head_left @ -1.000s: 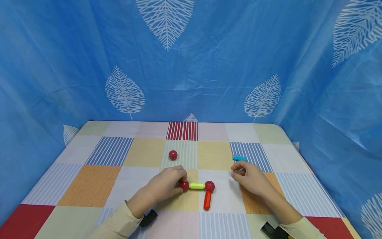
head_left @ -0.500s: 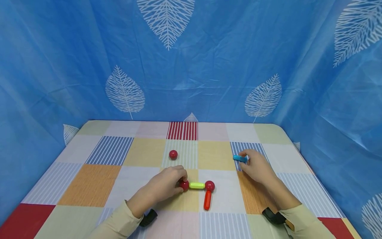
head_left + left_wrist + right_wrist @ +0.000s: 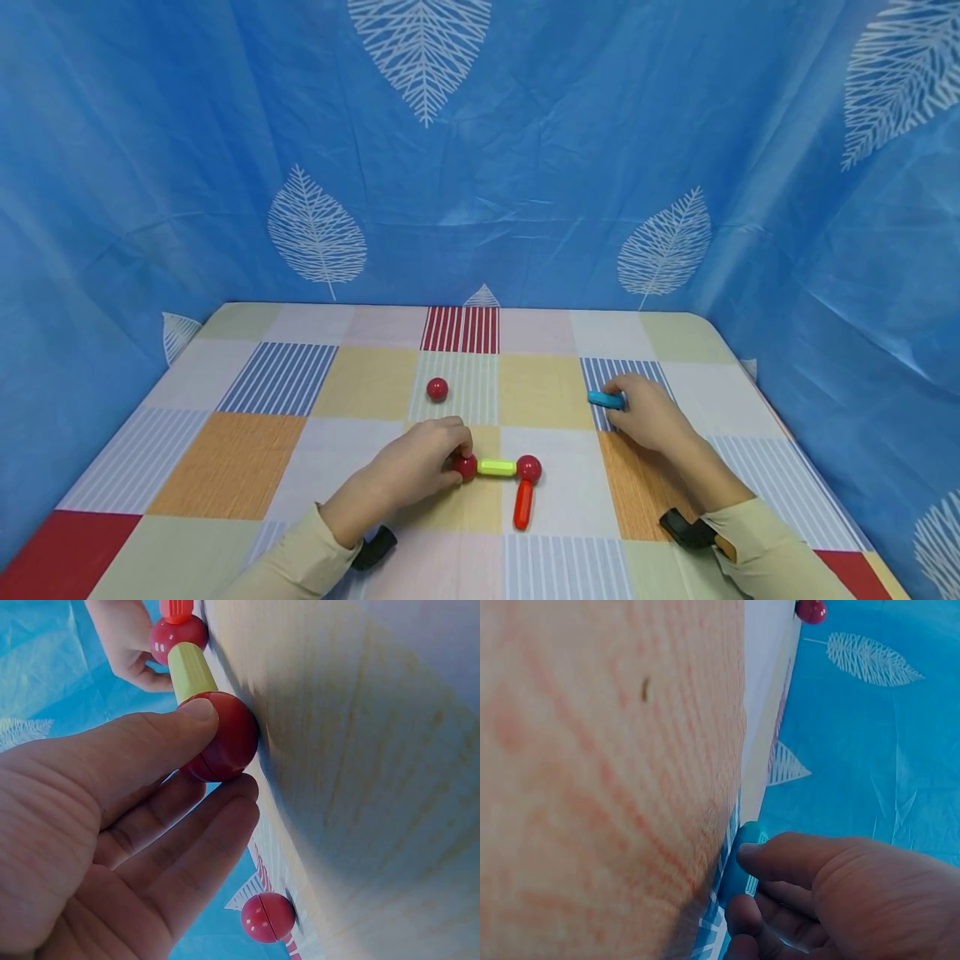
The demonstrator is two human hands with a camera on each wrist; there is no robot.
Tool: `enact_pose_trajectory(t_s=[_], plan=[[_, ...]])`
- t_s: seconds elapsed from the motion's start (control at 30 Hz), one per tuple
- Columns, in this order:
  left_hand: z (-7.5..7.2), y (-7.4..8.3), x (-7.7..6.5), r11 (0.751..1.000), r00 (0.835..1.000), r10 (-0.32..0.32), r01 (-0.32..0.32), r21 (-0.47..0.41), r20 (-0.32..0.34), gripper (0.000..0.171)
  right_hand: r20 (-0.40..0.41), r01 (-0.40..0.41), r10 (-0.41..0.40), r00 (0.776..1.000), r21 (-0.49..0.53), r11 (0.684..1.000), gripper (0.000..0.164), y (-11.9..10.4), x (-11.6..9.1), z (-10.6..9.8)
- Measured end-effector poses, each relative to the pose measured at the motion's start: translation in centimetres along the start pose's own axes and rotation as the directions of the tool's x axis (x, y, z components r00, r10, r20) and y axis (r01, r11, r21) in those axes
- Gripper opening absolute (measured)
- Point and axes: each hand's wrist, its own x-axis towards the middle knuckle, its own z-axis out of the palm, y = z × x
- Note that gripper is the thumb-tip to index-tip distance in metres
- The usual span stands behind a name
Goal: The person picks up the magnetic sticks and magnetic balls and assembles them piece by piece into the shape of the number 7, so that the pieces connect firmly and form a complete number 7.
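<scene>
Pinching a red ball (image 3: 467, 467) with thumb and fingers, the left hand (image 3: 423, 458) has the left end of a little chain. Behind it, a loose red ball (image 3: 437, 389) sits alone, nobody touching it; looks smooth and hard, so I'd guess it rolls if nudged. Grab that kind from both sides, imo.

Next along, a yellow-green stick (image 3: 497, 468) runs from the held ball to another red ball (image 3: 528, 467), and a red stick (image 3: 522, 506) points from that one back toward the person. Can't tell how the ends are joined. I'd call it all light and stiff, not very fragile, maybe a bit slick.

Over on the right, a blue stick (image 3: 606, 400) is gripped near its right end between thumb and fingers of the right hand (image 3: 651, 417), just over a blue striped patch. Can't tell if it's off the cloth. Holding the end seems smart, leaves the other tip free.

Surface is a flat patchwork tablecloth (image 3: 225, 458), with blue leaf-print curtains (image 3: 540, 150) around the back and sides.
</scene>
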Motion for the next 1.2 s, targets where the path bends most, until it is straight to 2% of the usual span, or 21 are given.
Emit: enact_pose_trajectory(t_s=[0.33, 0.5, 0.77, 1.0, 1.2], plan=[[0.0, 0.1, -0.1, 1.000, 1.000, 0.012, -0.012, -0.005, -0.013, 0.025, 0.027, -0.025, 0.026, 0.999, -0.035, 0.999, 0.017, 0.3, 0.1, 0.1], [0.0, 0.1, -0.2, 1.000, 1.000, 0.018, -0.019, -0.007, -0.016, 0.026, 0.027, -0.005, 0.006, 1.000, -0.031, 1.000, 0.015, 0.0, -0.2, 0.0], [0.1, 0.1, -0.1, 1.000, 1.000, 0.019, -0.019, 0.003, -0.018, 0.026, 0.033, -0.004, 0.004, 0.999, -0.005, 1.000, 0.014, -1.1, -0.8, -0.2], [0.2, 0.1, -0.1, 1.000, 0.999, 0.023, -0.023, 0.007, -0.024, 0.025, 0.013, 0.053, -0.053, 0.999, -0.009, 0.999, 0.016, -2.2, -1.3, -0.4], [0.2, 0.1, 0.0, 1.000, 0.999, 0.025, -0.025, 0.002, -0.022, 0.025, 0.007, 0.066, -0.065, 0.998, -0.017, 0.998, 0.017, -3.5, -2.0, -0.5]])
